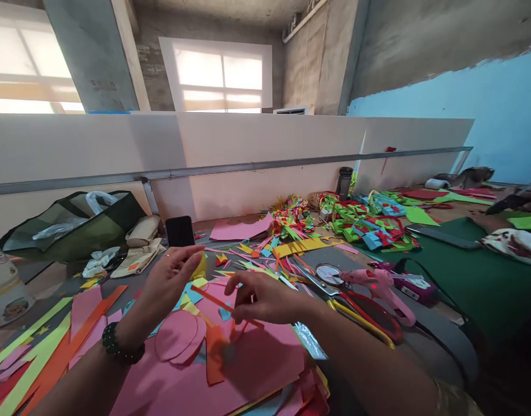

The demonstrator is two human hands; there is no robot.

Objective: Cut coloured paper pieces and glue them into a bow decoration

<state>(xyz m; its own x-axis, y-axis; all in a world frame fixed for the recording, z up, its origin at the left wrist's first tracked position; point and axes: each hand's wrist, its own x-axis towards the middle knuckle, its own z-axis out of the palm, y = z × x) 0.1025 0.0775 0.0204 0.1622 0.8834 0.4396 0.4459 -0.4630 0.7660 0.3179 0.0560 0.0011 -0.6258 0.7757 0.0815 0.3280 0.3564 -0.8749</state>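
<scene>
My left hand, with a dark bead bracelet at its wrist, hovers over the paper pile. Its thumb and fingers are drawn close together; what lies between them, if anything, is hidden. Just beyond its fingertips shows a yellow piece. My right hand is curled, thumb and fingers pinching a thin orange paper strip that slants up to the left. Below them lie a pink sheet, pink paper circles and a wider orange paper piece.
Right of my hand are scissors with red and yellow handles and a pink glue gun. A phone stands behind my left hand. Coloured strips spread at left, near a green bag. Paper pieces heap at the back.
</scene>
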